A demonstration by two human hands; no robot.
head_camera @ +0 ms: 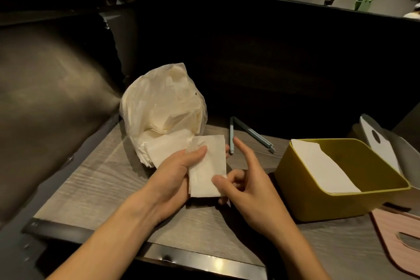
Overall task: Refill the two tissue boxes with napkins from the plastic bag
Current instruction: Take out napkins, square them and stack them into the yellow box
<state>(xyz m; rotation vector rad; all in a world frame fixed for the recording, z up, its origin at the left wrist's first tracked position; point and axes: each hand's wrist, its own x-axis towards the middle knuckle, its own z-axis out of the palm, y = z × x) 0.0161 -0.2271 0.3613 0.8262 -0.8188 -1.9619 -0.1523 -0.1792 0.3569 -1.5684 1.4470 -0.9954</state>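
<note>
Both hands' grip is on 1 small stack of napkins (208, 166) above the desk (95, 188): the left hand (177, 173) curls around its left edge, thumb on top, and the right hand (247, 188) pinches its near corner, index finger raised. Just behind lies the plastic bag (163, 111), napkins spilling out. To the right, a yellow tissue box (318, 202) stands open with napkins inside; a pink lid (395, 236) lies beside it.

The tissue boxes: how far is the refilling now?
Partly done. The yellow box is open and already has napkins inside, though it does not look full. In hand: both hands, left and right, hold a stack near the bag. Left: put it in, replace the lids, and fill the second box, barely visible at the right edge.
</note>
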